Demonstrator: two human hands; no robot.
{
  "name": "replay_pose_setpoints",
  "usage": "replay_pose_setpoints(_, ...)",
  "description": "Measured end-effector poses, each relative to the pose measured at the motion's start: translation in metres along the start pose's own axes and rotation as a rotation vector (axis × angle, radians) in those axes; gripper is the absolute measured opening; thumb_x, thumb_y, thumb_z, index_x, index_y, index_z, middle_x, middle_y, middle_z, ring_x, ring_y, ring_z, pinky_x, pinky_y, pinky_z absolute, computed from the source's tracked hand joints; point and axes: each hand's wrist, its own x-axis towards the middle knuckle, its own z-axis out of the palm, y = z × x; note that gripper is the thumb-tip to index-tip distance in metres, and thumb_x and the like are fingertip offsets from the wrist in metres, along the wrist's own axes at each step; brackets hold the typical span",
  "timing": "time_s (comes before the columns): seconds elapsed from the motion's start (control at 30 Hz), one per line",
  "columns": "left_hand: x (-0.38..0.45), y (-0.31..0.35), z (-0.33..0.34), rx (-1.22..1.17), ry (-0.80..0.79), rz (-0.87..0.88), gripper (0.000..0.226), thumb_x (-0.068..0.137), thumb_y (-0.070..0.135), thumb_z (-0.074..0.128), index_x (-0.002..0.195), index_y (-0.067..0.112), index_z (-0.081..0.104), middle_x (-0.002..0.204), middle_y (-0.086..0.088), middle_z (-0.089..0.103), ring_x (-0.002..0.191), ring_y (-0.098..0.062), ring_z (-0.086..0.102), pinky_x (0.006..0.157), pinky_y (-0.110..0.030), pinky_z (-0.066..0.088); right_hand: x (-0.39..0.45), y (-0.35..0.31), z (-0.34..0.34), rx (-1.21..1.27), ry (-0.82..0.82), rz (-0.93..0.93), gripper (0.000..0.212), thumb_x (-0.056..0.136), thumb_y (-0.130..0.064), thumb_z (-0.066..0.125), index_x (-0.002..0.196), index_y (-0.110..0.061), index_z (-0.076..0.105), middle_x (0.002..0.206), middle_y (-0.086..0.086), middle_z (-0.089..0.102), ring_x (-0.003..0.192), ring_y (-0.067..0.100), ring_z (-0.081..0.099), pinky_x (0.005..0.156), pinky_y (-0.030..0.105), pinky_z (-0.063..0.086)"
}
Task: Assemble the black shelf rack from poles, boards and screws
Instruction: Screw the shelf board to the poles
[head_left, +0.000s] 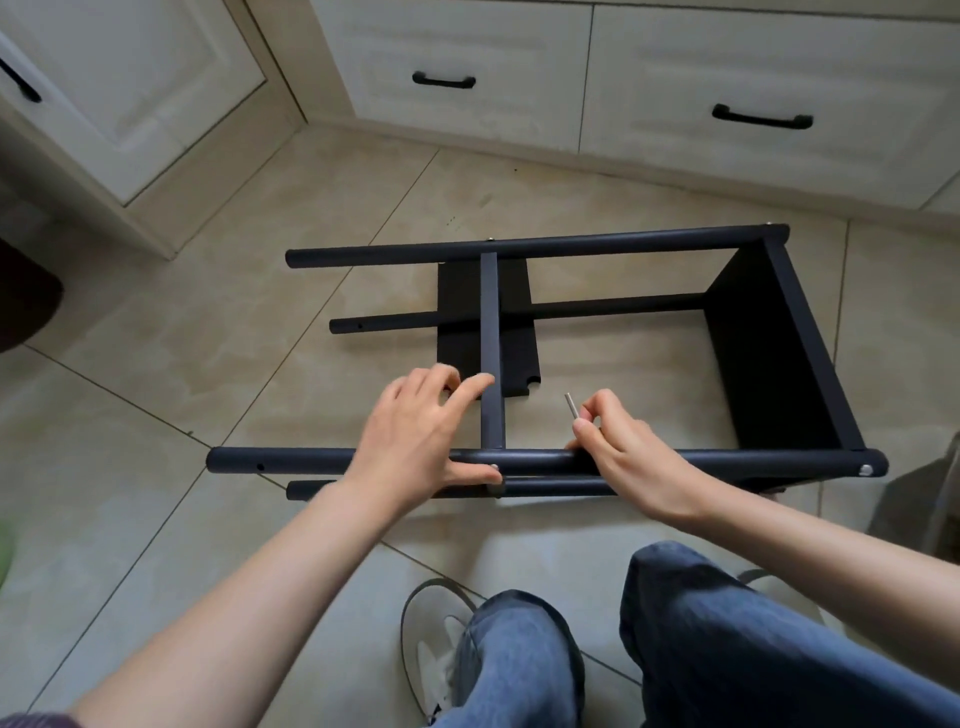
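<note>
The black shelf rack lies on its side on the tiled floor, its poles running left to right. One board is fixed at the right end. A middle board stands edge-up between the far pole and the near pole. My left hand rests on the near pole beside that board, thumb next to a silver screw. My right hand pinches a small silver hex key just above the near pole.
White cabinets with black handles line the far and left sides. My knees in blue jeans and a shoe are close in front. A grey object sits at the right edge.
</note>
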Motion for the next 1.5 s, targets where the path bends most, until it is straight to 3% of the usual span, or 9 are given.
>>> replay_pose_setpoints(0.13, 0.016, -0.009, 0.005, 0.091, -0.218, 0.123, 0.104, 0.068, 0.089, 0.028, 0.156, 0.045, -0.005, 0.163, -0.005, 0.016, 0.150, -0.030, 0.015, 0.124, -0.045, 0.008, -0.002, 0.002, 0.003, -0.017, -0.001, 0.009, 0.019, 0.104, -0.030, 0.033, 0.096, -0.014, 0.038, 0.094, 0.018, 0.067, 0.082, 0.034, 0.056, 0.076, 0.043, 0.046)
replay_pose_setpoints(0.33, 0.021, -0.020, 0.017, 0.069, -0.157, 0.262, 0.098, 0.072, 0.090, 0.032, 0.153, 0.036, 0.030, 0.168, 0.001, -0.014, 0.153, -0.025, -0.020, 0.125, -0.048, -0.003, -0.001, 0.008, 0.011, -0.050, 0.002, 0.006, 0.019, 0.104, -0.031, 0.031, 0.093, -0.016, 0.035, 0.074, 0.011, 0.059, 0.053, 0.010, 0.037, 0.052, 0.026, 0.033)
replay_pose_setpoints(0.5, 0.032, -0.021, 0.024, 0.084, -0.180, 0.375, 0.098, 0.069, 0.091, 0.036, 0.141, 0.024, 0.043, 0.169, -0.001, -0.005, 0.153, -0.023, -0.018, 0.125, -0.048, -0.004, 0.002, 0.012, 0.017, -0.099, -0.024, 0.021, 0.020, 0.104, -0.032, 0.031, 0.091, -0.017, 0.034, 0.068, 0.003, 0.053, 0.052, 0.011, 0.039, 0.052, 0.026, 0.033)
replay_pose_setpoints(0.7, 0.032, -0.025, 0.037, 0.001, -0.099, 0.436, 0.083, 0.072, 0.087, 0.049, 0.127, 0.025, 0.057, 0.164, -0.005, 0.022, 0.155, -0.024, -0.008, 0.126, -0.048, 0.011, 0.010, 0.013, 0.018, -0.110, -0.026, 0.067, 0.020, 0.104, -0.037, 0.030, 0.090, -0.024, 0.036, 0.078, 0.004, 0.063, 0.066, 0.026, 0.052, 0.069, 0.043, 0.046)
replay_pose_setpoints(0.83, 0.032, -0.025, 0.044, -0.153, -0.039, 0.441, 0.071, 0.070, 0.077, 0.063, 0.113, 0.020, 0.061, 0.154, -0.005, 0.037, 0.156, -0.025, 0.002, 0.117, -0.038, 0.029, 0.021, 0.018, 0.013, -0.176, -0.102, 0.080, 0.016, 0.102, -0.035, 0.041, 0.089, -0.026, 0.043, 0.077, -0.002, 0.062, 0.062, 0.015, 0.050, 0.054, 0.028, 0.037)
replay_pose_setpoints(1.07, 0.031, -0.027, 0.046, -0.328, -0.039, 0.446, 0.066, 0.070, 0.068, 0.071, 0.107, 0.015, 0.062, 0.144, -0.005, 0.046, 0.156, -0.026, 0.005, 0.104, -0.036, 0.043, 0.051, 0.021, 0.002, -0.229, -0.227, 0.011, 0.013, 0.089, -0.024, 0.069, 0.078, -0.022, 0.063, 0.068, -0.010, 0.069, 0.062, -0.005, 0.059, 0.059, 0.008, 0.043)
replay_pose_setpoints(1.17, 0.027, -0.032, 0.046, -0.334, -0.062, 0.451, 0.066, 0.070, 0.067, 0.072, 0.108, 0.015, 0.062, 0.144, -0.007, 0.047, 0.155, -0.029, 0.006, 0.103, -0.031, 0.040, 0.068, 0.021, 0.001, -0.125, -0.279, 0.003, 0.013, 0.087, -0.024, 0.072, 0.076, -0.019, 0.068, 0.062, -0.010, 0.071, 0.051, -0.004, 0.055, 0.053, 0.009, 0.041)
replay_pose_setpoints(1.33, 0.024, -0.035, 0.046, -0.375, -0.070, 0.453, 0.068, 0.070, 0.064, 0.076, 0.110, 0.011, 0.064, 0.144, -0.010, 0.049, 0.155, -0.033, 0.008, 0.103, -0.040, 0.047, 0.093, 0.019, 0.015, 0.143, -0.310, 0.043, 0.012, 0.091, -0.021, 0.068, 0.083, -0.016, 0.073, 0.067, -0.001, 0.072, 0.061, 0.012, 0.055, 0.068, 0.034, 0.054)
replay_pose_setpoints(1.5, 0.024, -0.034, 0.048, -0.376, -0.059, 0.466, 0.068, 0.071, 0.065, 0.075, 0.112, 0.012, 0.062, 0.145, -0.010, 0.048, 0.154, -0.036, 0.010, 0.100, -0.043, 0.049, 0.104, 0.019, 0.028, 0.146, -0.334, 0.036, 0.014, 0.096, -0.021, 0.062, 0.093, -0.015, 0.074, 0.058, -0.007, 0.066, 0.053, 0.003, 0.053, 0.057, 0.017, 0.049)
